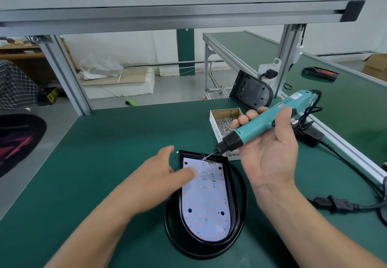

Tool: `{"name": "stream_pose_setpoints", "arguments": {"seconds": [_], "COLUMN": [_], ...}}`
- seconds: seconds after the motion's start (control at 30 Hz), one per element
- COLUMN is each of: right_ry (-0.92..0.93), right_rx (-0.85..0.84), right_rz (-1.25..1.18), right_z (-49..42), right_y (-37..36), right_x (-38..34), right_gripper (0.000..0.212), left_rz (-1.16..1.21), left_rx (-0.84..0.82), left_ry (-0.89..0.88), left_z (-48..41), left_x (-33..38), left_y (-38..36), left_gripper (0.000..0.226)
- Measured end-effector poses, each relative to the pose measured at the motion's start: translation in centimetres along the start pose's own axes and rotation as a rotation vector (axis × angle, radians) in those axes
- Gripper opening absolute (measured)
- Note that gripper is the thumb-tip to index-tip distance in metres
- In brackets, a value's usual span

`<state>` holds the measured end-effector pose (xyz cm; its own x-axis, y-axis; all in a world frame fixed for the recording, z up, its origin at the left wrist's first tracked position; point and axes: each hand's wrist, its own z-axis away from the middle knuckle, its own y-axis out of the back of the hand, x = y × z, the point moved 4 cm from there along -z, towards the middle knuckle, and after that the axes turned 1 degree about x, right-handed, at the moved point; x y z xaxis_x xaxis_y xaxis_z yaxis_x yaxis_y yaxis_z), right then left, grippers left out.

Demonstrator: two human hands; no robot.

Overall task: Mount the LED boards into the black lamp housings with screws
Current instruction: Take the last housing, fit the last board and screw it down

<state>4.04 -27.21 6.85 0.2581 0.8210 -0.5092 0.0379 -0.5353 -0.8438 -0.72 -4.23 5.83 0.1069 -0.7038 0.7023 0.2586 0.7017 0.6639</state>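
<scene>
Lying on the green mat [104,152], the black round-ended plastic lamp housing [240,211] holds the white LED board [206,209] flat inside. Over the housing's far-left corner the left hand [165,175] spreads loosely, holding nothing. Above its far-right side the right hand [270,152] grips a teal electric screwdriver [268,121], bit tip at the board's far edge. A white cardboard screw box [214,125] sits just beyond the housing.

green bench mat [115,142] | aluminium overhead rail [167,14] | white wall [125,45] | grey floor [171,93] | green pillar [185,52]
</scene>
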Motion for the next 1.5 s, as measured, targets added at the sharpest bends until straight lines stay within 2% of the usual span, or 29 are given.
{"name": "stream_pose_setpoints", "arguments": {"seconds": [0.1, 0.13, 0.27, 0.57, 1.03, 1.2, 1.5], "right_ry": [-0.008, -0.011, -0.016, -0.003, 0.045, 0.090, 0.121], "right_rx": [-0.013, -0.018, -0.039, -0.066, -0.144, -0.249, -0.262], "right_rz": [0.037, 0.045, 0.089, 0.221, 0.328, 0.351, 0.369], "right_z": [0.0, 0.0, 0.0, 0.3, 1.1, 1.6, 1.6], "right_y": [0.0, 0.1, -0.1, -0.7, -1.7, -2.5, -2.4], "right_x": [0.7, 0.8, 1.4, 2.5, 2.9, 2.8, 2.7], "right_gripper": [0.037, 0.036, 0.035, 0.036, 0.037, 0.049, 0.041], "left_rz": [0.086, 0.134, 0.352, 0.484, 0.464, 0.459, 0.465], "left_rx": [-0.069, -0.065, -0.048, -0.061, -0.057, -0.051, -0.056], "left_ry": [-0.060, -0.056, -0.014, 0.009, -0.002, -0.001, -0.011], "left_z": [-0.3, -0.6, -1.2, -1.5, -1.4, -1.6, -1.6], "left_x": [0.3, 0.1, -0.7, -0.9, -0.5, -0.6, -0.6], "left_y": [-1.9, -2.3, -3.2, -4.0, -4.4, -4.4, -4.4], "left_gripper": [0.050, 0.043, 0.049, 0.060, 0.064, 0.062, 0.060]}}
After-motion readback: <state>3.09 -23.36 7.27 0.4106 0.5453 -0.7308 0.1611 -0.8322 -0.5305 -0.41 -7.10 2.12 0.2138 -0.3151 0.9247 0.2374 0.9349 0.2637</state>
